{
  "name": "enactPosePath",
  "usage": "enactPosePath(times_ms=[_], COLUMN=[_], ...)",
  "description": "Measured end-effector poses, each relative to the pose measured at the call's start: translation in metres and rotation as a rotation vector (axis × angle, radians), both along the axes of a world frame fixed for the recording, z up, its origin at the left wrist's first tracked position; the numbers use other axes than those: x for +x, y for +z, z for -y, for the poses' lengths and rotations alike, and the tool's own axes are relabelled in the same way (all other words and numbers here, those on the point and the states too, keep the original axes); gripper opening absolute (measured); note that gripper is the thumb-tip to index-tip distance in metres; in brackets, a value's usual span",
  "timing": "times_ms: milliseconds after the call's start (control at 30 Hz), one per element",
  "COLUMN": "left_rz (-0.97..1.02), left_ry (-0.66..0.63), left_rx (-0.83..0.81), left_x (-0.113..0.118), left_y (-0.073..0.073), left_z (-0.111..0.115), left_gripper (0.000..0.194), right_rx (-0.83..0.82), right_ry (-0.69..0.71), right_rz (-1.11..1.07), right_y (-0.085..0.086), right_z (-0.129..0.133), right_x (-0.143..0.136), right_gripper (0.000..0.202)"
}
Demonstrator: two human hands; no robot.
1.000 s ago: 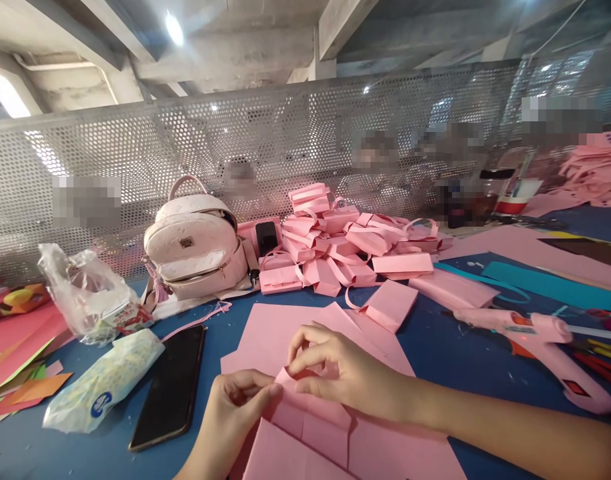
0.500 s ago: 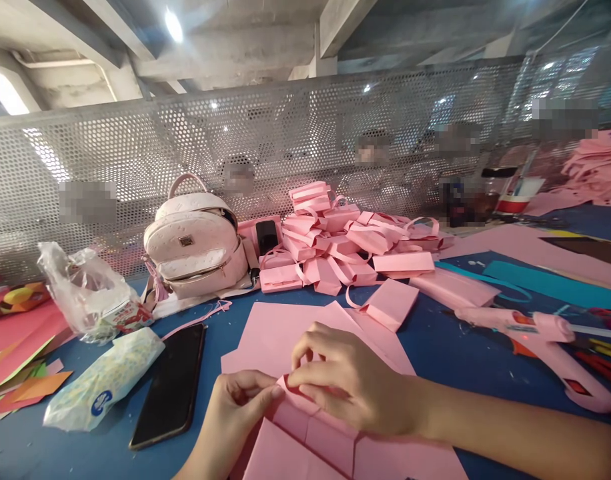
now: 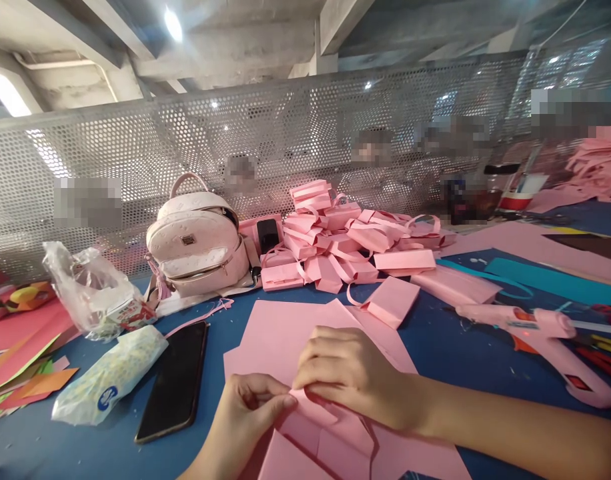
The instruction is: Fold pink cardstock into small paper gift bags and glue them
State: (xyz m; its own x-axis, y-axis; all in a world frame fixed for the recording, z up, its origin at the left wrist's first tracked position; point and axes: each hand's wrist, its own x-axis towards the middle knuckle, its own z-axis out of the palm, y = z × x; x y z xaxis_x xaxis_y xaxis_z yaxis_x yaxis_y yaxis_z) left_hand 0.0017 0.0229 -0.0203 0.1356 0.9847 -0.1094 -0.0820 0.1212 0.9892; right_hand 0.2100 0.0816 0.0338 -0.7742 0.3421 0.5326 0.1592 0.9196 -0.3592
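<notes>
Between my hands is a partly folded pink paper box (image 3: 338, 443), its flaps standing up and creased. My left hand (image 3: 253, 413) pinches the box's far left edge between thumb and fingers. Over the far flap, my right hand (image 3: 348, 377) curls its fingers round the paper edge; the fingertips are partly hidden behind it. Flat pink paper sheets (image 3: 275, 333) lie beneath the box and both hands. Just past the sheets sits a small pink paper bag (image 3: 391, 303) with a strip handle.
A heap of pink paper bags (image 3: 330, 233) stands at the back beside a pale backpack (image 3: 198, 247). To the left lie a black phone (image 3: 174, 383) and a tissue pack (image 3: 110, 377). At right rests a pink glue gun (image 3: 540, 347). A perforated metal screen (image 3: 285, 133) runs behind.
My right hand's fingers have come down and closed over the far flap, where they were raised and bent before. The paper box has shifted slightly right. My left hand keeps its pinch.
</notes>
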Motion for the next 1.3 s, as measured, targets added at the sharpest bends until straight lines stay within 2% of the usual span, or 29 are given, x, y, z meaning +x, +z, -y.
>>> enactPosePath(times_ms=[267, 400, 500, 633, 767, 900, 1000, 1200, 1300], left_rz=[-0.014, -0.028, -0.037, -0.024, -0.041, -0.071, -0.083, -0.142, -0.196], left_ry=[0.053, 0.064, 0.09, 0.093, 0.077, 0.103, 0.115, 0.035, 0.035], left_rx=[0.035, 0.033, 0.031, -0.003, 0.0, 0.034, 0.047, 0.066, 0.095], left_x=[0.001, -0.001, 0.0, 0.003, 0.005, 0.006, 0.004, -0.004, -0.006], left_y=[0.005, 0.005, 0.006, 0.009, 0.011, 0.012, 0.011, 0.0, -0.003], left_z=[0.003, 0.001, 0.001, 0.003, 0.005, 0.006, 0.006, 0.002, 0.002], left_gripper=[0.034, 0.035, 0.037, 0.039, 0.037, 0.035, 0.035, 0.033, 0.03], right_rx=[0.022, 0.035, -0.017, -0.071, 0.029, 0.082, 0.064, -0.012, -0.05], right_ry=[0.046, 0.021, 0.017, -0.023, -0.11, -0.133, -0.141, -0.165, -0.178], right_rz=[-0.003, 0.023, 0.056, 0.08, 0.079, 0.034, 0.001, -0.01, 0.0], right_y=[0.004, 0.009, 0.012, 0.01, 0.003, 0.0, -0.002, -0.006, -0.009], right_z=[-0.005, -0.006, -0.005, 0.0, 0.007, 0.011, 0.011, 0.008, 0.008], right_x=[0.0, 0.0, 0.0, -0.004, -0.007, -0.007, -0.007, -0.008, -0.009], right_gripper=[0.021, 0.019, 0.022, 0.011, 0.016, 0.014, 0.013, 0.009, 0.01])
